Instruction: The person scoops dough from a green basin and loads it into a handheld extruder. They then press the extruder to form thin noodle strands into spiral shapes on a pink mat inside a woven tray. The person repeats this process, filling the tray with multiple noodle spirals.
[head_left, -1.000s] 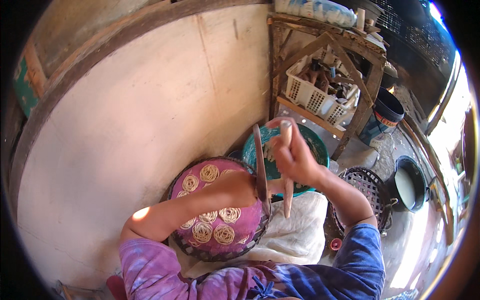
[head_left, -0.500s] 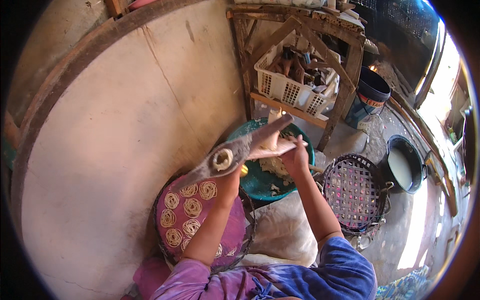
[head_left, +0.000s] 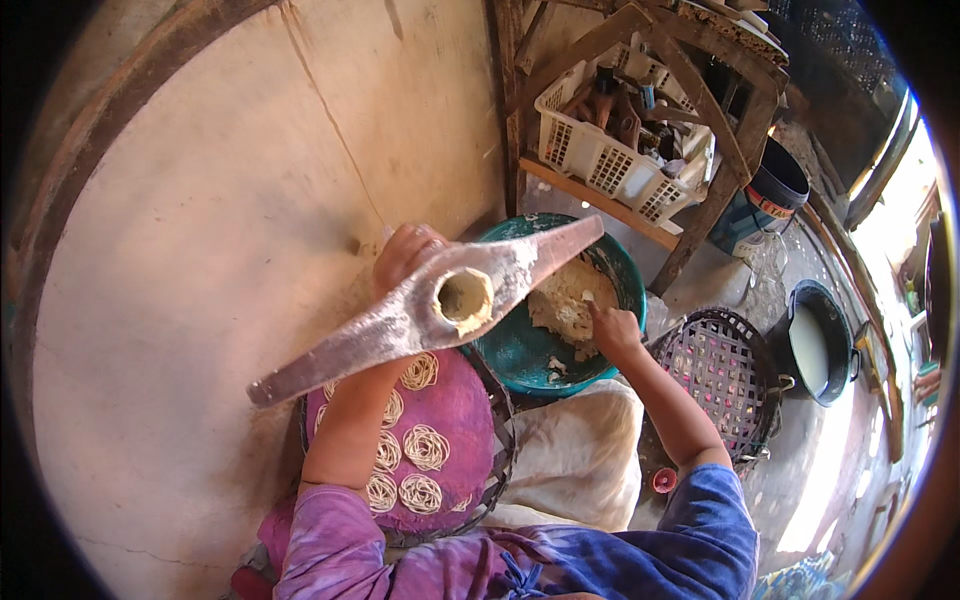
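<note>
Head: left hand (head_left: pixel 408 252) around press (head_left: pixel 395 325), right hand (head_left: pixel 616 333) with grip unclear (printed bucket label (head_left: pixel 776 209)).

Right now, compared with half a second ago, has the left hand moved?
Yes. Judged against the teal basin, the left hand has shifted leftward and farther from the body in the picture.

On your left, a pale wall (head_left: pixel 200 200) is rising. At the far right, a wooden stand (head_left: pixel 697 98) is holding a white plastic crate (head_left: pixel 602 162) of jumbled objects (head_left: pixel 640 115), and a dark bucket (head_left: pixel 740 230) is standing beside it. Nearer you, a black pot (head_left: pixel 838 335) is holding pale liquid (head_left: pixel 808 345), and a small red object (head_left: pixel 664 481) is lying on the floor (head_left: pixel 800 440).
</note>
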